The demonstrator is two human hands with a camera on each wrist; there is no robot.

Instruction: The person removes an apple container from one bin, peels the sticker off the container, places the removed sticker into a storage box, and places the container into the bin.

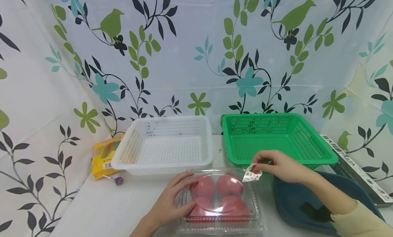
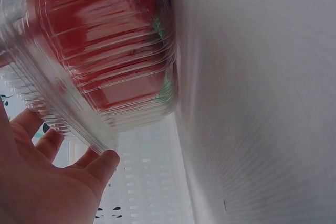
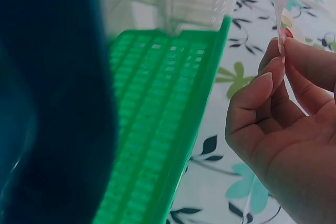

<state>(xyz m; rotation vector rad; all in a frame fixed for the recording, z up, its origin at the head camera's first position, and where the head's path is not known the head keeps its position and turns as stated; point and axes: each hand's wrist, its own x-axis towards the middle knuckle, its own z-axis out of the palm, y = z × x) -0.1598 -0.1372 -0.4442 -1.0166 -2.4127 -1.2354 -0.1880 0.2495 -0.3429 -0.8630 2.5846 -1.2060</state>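
Observation:
A clear plastic clamshell box with a lid stands on the white table, several large round red fruits inside it. Green bits show low among the fruits in the left wrist view, perhaps stalk leaves. My left hand rests on the box's left side, fingers spread and fingertips touching the lid and its rim. Above the box's far right corner, my right hand pinches a small white paper label with red print between thumb and fingers. The label hangs apart from the lid in the right wrist view.
Behind the box stand a white basket and a green basket. A dark blue bin is on the right, holding something black, beside a long printed box. At left lie a yellow packet and a lollipop.

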